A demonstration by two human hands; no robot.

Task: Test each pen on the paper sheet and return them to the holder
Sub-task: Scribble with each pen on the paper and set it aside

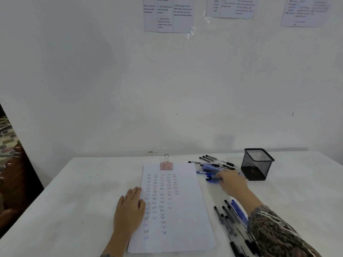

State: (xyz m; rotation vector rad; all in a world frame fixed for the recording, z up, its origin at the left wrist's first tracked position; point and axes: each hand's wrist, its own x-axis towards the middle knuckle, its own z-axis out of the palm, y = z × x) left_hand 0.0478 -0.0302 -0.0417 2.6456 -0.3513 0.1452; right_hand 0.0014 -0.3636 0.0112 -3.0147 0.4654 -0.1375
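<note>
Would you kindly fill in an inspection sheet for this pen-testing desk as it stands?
Surface: white-covered table.
Job's things: paper under a clip, rows of "Test" on it; mesh holder, no pens standing in it; far pile of pens by the holder, near pile right of the paper.
Clutter: nothing seen.
Grippers: left hand flat on the paper's left edge; right hand on the far pile, grip unclear.
Cables: nothing seen.
Surroundings: wall with taped sheets; dark furniture at left.
</note>
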